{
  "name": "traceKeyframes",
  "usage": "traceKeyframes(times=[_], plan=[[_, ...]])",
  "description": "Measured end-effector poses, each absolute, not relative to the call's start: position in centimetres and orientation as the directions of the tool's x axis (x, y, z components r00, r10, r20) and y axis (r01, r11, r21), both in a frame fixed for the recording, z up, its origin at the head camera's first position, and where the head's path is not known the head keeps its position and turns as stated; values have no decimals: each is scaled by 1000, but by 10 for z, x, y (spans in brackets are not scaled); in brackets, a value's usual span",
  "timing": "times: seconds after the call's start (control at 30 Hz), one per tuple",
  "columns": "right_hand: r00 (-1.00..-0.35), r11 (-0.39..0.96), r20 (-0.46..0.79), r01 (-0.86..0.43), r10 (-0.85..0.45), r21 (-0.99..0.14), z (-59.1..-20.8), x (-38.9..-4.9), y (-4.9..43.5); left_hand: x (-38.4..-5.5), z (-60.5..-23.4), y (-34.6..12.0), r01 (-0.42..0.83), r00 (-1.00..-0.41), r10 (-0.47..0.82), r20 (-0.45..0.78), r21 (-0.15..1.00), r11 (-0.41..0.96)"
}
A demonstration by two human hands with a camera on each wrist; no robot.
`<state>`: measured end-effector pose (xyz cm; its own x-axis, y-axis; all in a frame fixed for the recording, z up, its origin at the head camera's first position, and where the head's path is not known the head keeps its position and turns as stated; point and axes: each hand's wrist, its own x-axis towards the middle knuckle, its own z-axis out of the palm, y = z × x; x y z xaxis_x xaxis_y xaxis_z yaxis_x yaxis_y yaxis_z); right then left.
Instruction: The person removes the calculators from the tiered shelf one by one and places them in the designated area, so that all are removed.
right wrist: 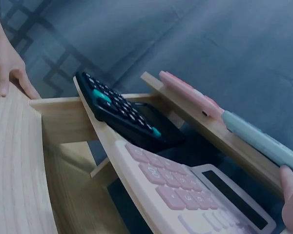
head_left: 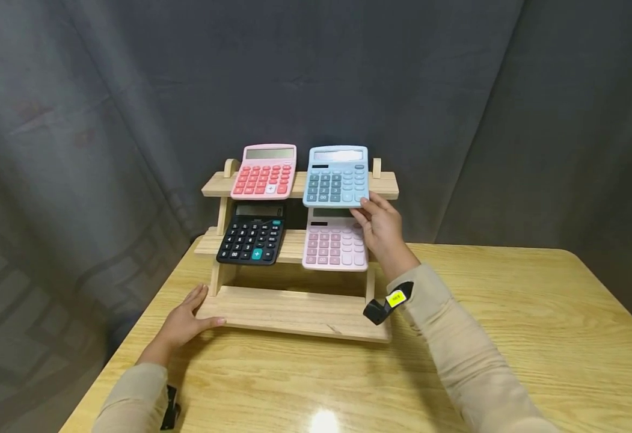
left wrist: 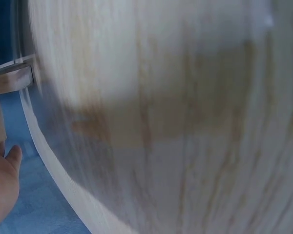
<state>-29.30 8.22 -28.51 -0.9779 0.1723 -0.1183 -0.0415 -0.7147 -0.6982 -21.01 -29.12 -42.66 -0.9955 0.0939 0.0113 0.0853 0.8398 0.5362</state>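
Observation:
A blue calculator [head_left: 337, 177] leans on the right of a stepped wooden rack's [head_left: 299, 313] top tier. My right hand [head_left: 383, 231] pinches its lower right corner, and a fingertip shows beside it in the right wrist view. Just below, a pale pink calculator [head_left: 335, 240] tilts on the middle tier, its top edge partly covered by the blue one and the hand. To the left, a pink calculator [head_left: 264, 171] with coral keys stands above a black calculator [head_left: 252, 234]. My left hand [head_left: 180, 325] holds the left end of the bottom tier, thumb over its front edge.
The rack stands on a light wooden table [head_left: 510, 313] close to its back edge. A dark grey curtain [head_left: 294, 72] hangs behind it and along the left side. A black strap [head_left: 388, 304] with a yellow label circles the right wrist.

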Motion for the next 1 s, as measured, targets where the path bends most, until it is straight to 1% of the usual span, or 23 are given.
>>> traceKeyframes(times=[0.13,0.33,0.4,0.47,0.57,0.63,0.7,0.77,1.0], plan=[[-979,-722,-120,-37,165,-691,-283,-289,82,-211,-426,-291,88,-995,94,17,537,839],[-984,-764,-94,-53,148,-643,-279,-282,84,-211,-425,-291,72,-997,82,5,539,839],[-984,-765,-93,-57,151,-642,-280,-282,86,-211,-425,-291,67,-997,79,2,540,839],[-987,-758,-56,-81,153,-647,-292,-292,91,-211,-426,-291,65,-997,76,2,541,838],[-986,-760,-48,-92,159,-644,-293,-291,95,-210,-427,-290,69,-997,78,6,542,838],[-988,-773,-39,-94,152,-628,-290,-287,98,-210,-427,-289,71,-997,79,9,545,835],[-987,-792,-68,-75,146,-606,-275,-273,98,-210,-427,-288,72,-997,80,9,550,832],[-988,-792,-64,-76,144,-606,-271,-267,101,-210,-427,-287,70,-997,78,9,554,830],[-987,-794,-48,-95,154,-600,-267,-262,112,-208,-424,-288,46,-998,65,-14,565,824]])
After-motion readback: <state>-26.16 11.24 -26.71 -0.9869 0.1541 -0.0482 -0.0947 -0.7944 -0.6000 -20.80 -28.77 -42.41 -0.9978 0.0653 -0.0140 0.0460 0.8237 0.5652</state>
